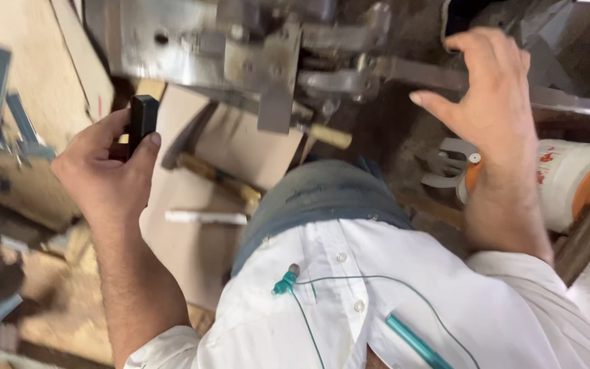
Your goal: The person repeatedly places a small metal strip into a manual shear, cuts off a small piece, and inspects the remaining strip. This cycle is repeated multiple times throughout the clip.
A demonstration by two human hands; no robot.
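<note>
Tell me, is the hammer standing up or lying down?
Lying down. The hammer rests flat on the cardboard, wooden handle slanting, between the left hand and the knee.

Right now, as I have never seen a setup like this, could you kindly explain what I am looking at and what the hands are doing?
This is one picture from a camera worn on the person's head, looking down past a white shirt at their own hands. There is no robot. The left hand is closed in a grip on a black handle. The right hand is spread open, fingers on a metal bar of the grey machine ahead. Below the machine, a hammer and a white stick lie on cardboard. A white and orange container sits beside the right wrist. The picture is somewhat blurred, so finer machine details are hard to tell.
</note>
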